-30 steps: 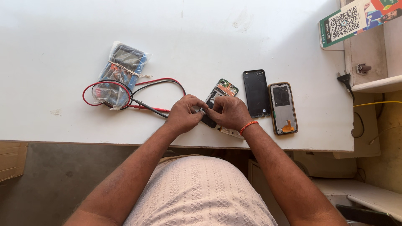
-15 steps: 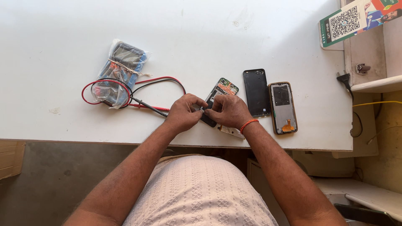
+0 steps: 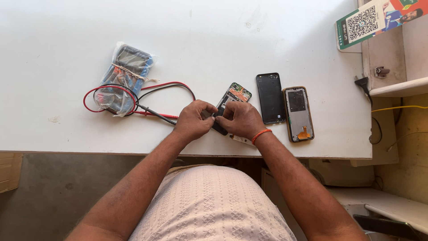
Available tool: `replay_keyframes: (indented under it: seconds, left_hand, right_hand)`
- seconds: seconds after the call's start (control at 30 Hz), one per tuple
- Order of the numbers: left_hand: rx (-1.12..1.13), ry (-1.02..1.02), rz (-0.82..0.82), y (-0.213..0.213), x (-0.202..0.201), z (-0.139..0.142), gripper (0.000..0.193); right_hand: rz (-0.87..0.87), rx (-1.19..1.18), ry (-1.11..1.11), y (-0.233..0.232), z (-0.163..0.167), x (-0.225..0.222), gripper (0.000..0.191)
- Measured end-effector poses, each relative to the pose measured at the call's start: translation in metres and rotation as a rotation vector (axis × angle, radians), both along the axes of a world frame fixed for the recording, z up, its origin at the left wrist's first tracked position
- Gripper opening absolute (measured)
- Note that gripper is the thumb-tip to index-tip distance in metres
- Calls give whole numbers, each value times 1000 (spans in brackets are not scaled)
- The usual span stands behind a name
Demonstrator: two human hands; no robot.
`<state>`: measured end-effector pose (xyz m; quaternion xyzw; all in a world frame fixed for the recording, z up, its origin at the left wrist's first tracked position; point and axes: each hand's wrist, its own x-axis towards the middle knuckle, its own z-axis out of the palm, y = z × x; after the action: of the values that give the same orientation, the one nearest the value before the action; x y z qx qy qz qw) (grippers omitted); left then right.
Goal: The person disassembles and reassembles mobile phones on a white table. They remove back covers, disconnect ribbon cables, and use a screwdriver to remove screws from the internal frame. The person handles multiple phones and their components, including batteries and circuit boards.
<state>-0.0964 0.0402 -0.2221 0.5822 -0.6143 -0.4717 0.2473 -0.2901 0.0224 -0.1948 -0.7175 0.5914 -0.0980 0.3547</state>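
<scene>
At the near edge of the white table [image 3: 67, 35], both of the person's hands meet over an opened phone [image 3: 235, 94] whose green circuit board shows at its far end. The left hand [image 3: 192, 121] is curled shut, thumb and fingertips pinched onto the phone's near left edge, and the right hand [image 3: 240, 119], with an orange band [image 3: 261, 134] at the wrist, is closed over the phone's near end from the other side, fingers pressing down on it. What exactly sits between the fingertips is too small to tell. The phone lies tilted on the table, its near half hidden under the hands. Just right of the phone lies a black back cover [image 3: 270, 98], and right of that, touching or nearly so, a phone frame with a gold rim [image 3: 298, 114]. Left of the phone, red and black test leads [image 3: 162, 87] loop across the table to a multimeter wrapped in a clear plastic bag [image 3: 123, 76]. Far right of the phone, at the table's corner, stands a printed card with a square code [image 3: 363, 22].
</scene>
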Motion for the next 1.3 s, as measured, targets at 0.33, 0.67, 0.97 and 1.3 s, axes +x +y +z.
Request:
replay_keyframes:
  seconds: [0.33, 0.67, 0.97, 1.3]
  left_hand:
    - [-49, 7, 20, 9, 8, -14, 23]
    - [-158, 3, -51, 19, 22, -21, 16]
    - [-378, -37, -139, 34, 12, -13, 12]
    - [-605, -77, -217, 54, 3, -46, 16]
  right_hand:
    - [-156, -179, 12, 42, 5, -56, 23]
    - [-105, -354, 259, 115, -7, -33, 62]
    - [-7, -688, 214, 110, -17, -58, 32]
    - [-659, 40, -652, 88, -71, -52, 35]
